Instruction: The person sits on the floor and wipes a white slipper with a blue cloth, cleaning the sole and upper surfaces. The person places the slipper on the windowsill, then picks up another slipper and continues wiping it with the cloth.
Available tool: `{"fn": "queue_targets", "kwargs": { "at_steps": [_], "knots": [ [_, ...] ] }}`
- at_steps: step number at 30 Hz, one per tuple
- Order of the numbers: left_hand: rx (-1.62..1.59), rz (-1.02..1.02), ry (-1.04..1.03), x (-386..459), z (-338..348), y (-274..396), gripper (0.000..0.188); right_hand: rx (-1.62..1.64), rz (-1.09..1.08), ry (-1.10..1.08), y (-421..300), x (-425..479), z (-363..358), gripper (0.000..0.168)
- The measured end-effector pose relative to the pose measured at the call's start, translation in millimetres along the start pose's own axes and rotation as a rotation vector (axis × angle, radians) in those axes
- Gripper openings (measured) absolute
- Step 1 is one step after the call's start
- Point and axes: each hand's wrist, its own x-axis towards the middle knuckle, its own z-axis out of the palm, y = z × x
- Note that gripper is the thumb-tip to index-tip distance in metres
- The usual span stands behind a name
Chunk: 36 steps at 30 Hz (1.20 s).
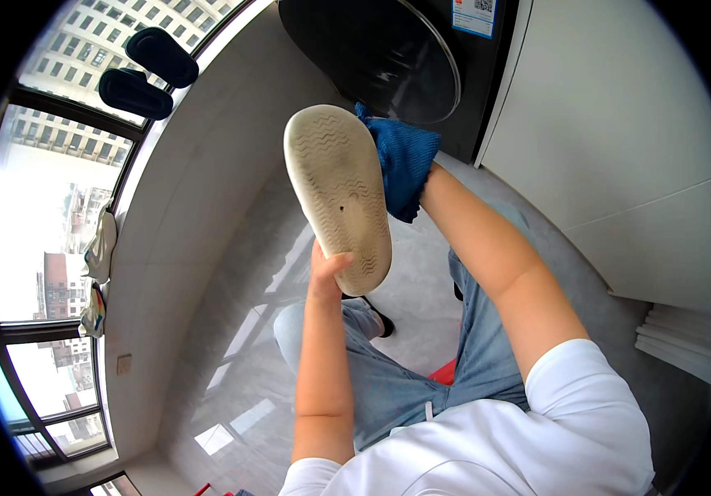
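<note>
A slipper or shoe (338, 192) is held up before me, its off-white zigzag-tread sole facing the camera and darkened towards the toe end. My left hand (327, 273) grips it at the narrower heel end, the thumb lying over the sole's edge. A dark blue textured cloth (406, 162) drapes over my right hand (432, 181), hiding nearly all of it. The cloth lies against the right side of the shoe near the toe. The shoe's upper is turned away and out of sight.
A black front-loading machine (386, 56) with a round door stands ahead, next to white cabinets (609, 111). Dark slippers (160, 59) and pale shoes (101, 248) rest along the window ledge at left. Something red (445, 373) shows between my legs.
</note>
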Motion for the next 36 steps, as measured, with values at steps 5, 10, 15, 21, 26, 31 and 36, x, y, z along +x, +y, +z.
{"fn": "queue_targets", "kwargs": {
  "at_steps": [5,10,15,21,26,31,36],
  "knots": [
    [-0.145,0.073,0.165,3,-6,12,0.068,0.226,-0.093,-0.153,-30,-26,42,0.039],
    [-0.077,-0.008,0.107,7,-8,-1,0.069,0.038,-0.263,-0.176,-51,-34,49,0.050],
    [-0.016,-0.262,0.082,12,14,-10,0.069,-0.305,-0.300,0.156,-56,-32,65,0.053],
    [-0.167,-0.318,0.081,10,4,-15,0.059,-1.631,-0.601,0.072,2,-41,82,0.066],
    [-0.312,-0.285,0.283,12,-4,-9,0.048,-1.642,-0.670,-0.016,23,-56,91,0.049],
    [-0.633,-0.016,0.213,16,-44,10,0.049,-1.406,-0.681,-0.183,37,-77,120,0.020],
    [-0.552,0.156,0.218,15,-56,37,0.049,-0.921,-0.141,-0.238,8,-76,120,0.020]
  ]
}}
